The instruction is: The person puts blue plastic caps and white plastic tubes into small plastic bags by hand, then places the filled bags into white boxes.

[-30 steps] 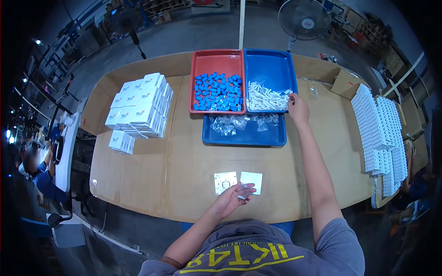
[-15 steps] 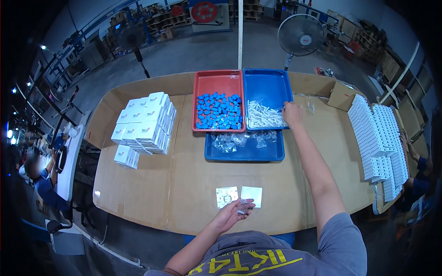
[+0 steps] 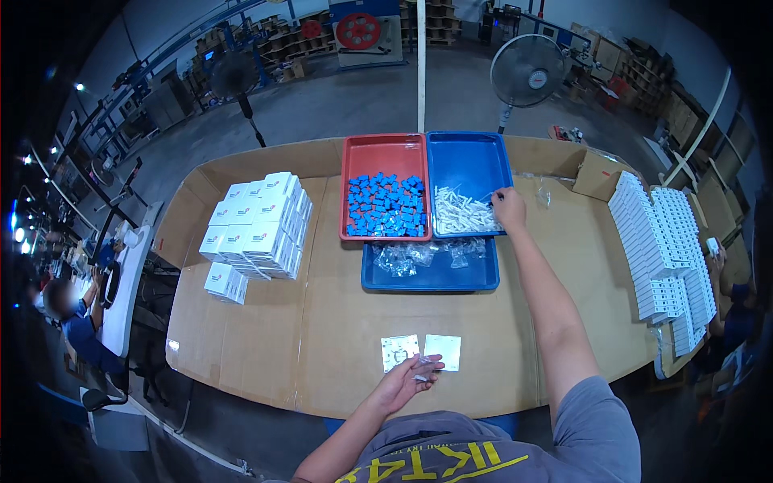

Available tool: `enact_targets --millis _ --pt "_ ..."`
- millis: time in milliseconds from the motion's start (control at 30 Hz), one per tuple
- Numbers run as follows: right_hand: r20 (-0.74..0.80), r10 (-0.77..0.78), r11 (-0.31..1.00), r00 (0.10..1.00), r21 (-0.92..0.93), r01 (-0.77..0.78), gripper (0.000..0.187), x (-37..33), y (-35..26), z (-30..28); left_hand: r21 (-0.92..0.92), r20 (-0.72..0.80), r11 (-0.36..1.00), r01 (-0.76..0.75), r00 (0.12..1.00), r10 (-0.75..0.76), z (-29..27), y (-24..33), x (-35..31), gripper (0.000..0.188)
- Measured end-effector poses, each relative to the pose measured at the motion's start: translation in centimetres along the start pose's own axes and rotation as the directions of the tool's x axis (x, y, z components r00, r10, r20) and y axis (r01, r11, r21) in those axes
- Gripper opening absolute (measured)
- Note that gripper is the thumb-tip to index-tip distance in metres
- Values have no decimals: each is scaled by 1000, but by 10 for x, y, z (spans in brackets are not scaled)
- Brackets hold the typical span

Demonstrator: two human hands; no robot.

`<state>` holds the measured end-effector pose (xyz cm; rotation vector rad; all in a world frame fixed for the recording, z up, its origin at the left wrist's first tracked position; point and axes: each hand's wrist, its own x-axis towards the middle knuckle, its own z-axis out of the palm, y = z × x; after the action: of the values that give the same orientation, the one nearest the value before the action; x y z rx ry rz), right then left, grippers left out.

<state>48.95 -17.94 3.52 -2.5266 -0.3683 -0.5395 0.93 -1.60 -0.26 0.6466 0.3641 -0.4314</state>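
My left hand (image 3: 405, 383) is palm up near the front edge of the table, its fingers curled around a small clear plastic bag (image 3: 423, 372) with something whitish in it. Just beyond it lie two flat white square plates (image 3: 442, 352), one plain and one with a cut-out pattern (image 3: 400, 349). My right hand (image 3: 510, 210) reaches to the right rim of the blue tray (image 3: 469, 161), fingertips pinched together over small white plastic plugs (image 3: 465, 211). What those fingertips hold, if anything, is too small to make out.
Left of the blue tray stands a red tray (image 3: 385, 153) of small blue parts (image 3: 386, 205). A lower blue tray (image 3: 431, 279) holds clear bags. White boxes (image 3: 256, 229) are stacked at left, white plates (image 3: 656, 233) at right. A co-worker's hand (image 3: 717, 259) is at the far right.
The view has shifted slightly, so the table sits a little lower. My right hand stays at the blue tray's right side, its fingers drawn closer together. The left hand keeps its hold on the bag.
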Motion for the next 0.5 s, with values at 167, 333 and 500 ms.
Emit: enact_targets --millis 167,333,500 --pt "15 206 738 978 654 -165 27 1 9 -7 -42 67 999 4 998 -1 2 2 2 58" --pt "400 114 34 909 913 -406 29 -45 -51 -57 -97 8 995 -25 1000 26 -7 -4 0 56" --pt "466 75 29 882 883 -469 30 -88 -62 -74 -64 30 998 -17 999 19 -4 -3 1 56"
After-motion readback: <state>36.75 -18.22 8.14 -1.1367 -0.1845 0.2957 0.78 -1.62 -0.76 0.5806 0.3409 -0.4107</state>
